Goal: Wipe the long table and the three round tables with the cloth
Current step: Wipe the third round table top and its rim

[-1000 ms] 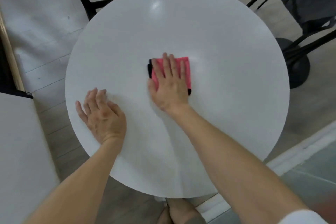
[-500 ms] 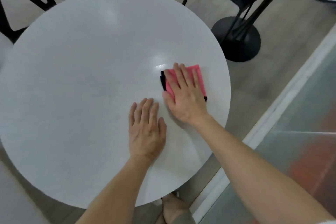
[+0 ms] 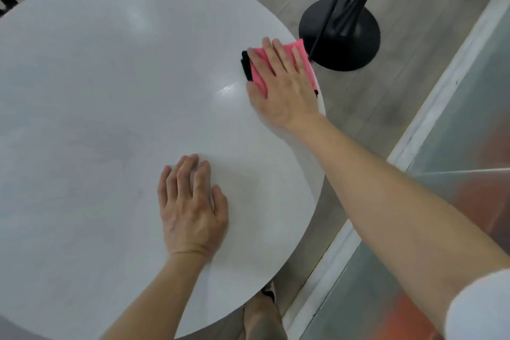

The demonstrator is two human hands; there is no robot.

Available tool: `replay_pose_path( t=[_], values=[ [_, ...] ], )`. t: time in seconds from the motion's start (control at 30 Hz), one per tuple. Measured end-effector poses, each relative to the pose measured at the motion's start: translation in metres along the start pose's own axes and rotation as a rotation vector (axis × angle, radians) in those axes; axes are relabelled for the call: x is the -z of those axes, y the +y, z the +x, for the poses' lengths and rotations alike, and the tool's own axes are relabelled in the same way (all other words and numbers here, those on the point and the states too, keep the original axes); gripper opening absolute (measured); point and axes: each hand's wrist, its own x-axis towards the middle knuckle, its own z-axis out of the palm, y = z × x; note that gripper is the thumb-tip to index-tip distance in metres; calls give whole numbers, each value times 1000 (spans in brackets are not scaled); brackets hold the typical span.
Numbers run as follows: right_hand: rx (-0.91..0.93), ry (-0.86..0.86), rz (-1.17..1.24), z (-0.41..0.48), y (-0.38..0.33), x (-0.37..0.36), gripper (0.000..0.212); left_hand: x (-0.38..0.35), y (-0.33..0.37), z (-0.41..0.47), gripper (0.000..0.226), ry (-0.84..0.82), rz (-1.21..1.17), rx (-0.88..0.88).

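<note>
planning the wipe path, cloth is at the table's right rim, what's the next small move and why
Probably sweep the right hand and its pink cloth inward, toward the round table's middle: the cloth lies at the right rim with no surface left beyond it, while the left hand rests flat.

We look down on a round white matte table [image 3: 110, 96] with a soft patch of glare towards its right side. At its right edge lies a folded pink cloth with a black border [image 3: 302, 56], its far corner reaching the rim. Our right hand [image 3: 284, 91] presses flat on the cloth, fingers straight. Our left hand [image 3: 193, 210] rests palm-down on the bare top towards the near edge, well apart from the cloth. The table stands on a grey wood-plank floor [image 3: 400, 85].
</note>
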Motion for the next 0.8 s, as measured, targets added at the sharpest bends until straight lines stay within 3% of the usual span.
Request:
replay_pose_path(
  t=[0.2,0.33,0.5,0.6,0.7,0.8],
  values=[
    [145,-132,73,-190,-29,22,71,2,4,1,46,12,-7,1],
    [225,-82,8,-124,-6,11,71,3,2,2,45,22,-9,0],
    [6,-40,28,-19,-14,-2,72,3,3,3,44,34,-13,6],
    [-1,-4,80,-79,-31,1,70,3,2,2,43,39,5,0],
    [135,-106,125,-189,-53,14,72,2,3,0,43,40,11,-13],
    [314,-111,108,-193,-27,14,73,2,3,3,42,47,6,-26]
  ],
)
